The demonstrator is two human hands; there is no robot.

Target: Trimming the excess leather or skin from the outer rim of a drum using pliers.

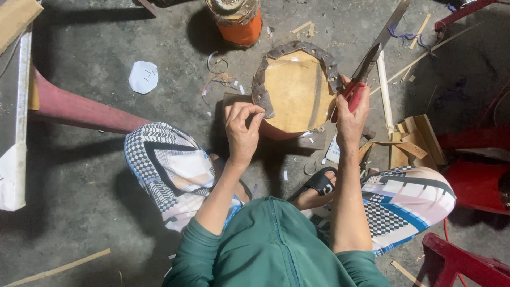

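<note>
While the person squats on the grey concrete floor (95,223), a round tan drum-like piece with a dark strip of punched hide around its rim (294,87) stands in front of the knees. The left hand (243,129) sits at the near left edge of this drum piece, fingertips pinched together on the lower end of the dark strip. The right hand (352,114) is at the drum piece's right edge, closed around the red handles of a pair of large scissors (372,58), whose blades point up and away and are slightly parted. Beyond the drum piece stands an orange cylindrical can (240,24). Left of the drum piece, well apart, lies a white paper disc (143,77). Right of it lie flat wooden slats (411,141).
</note>
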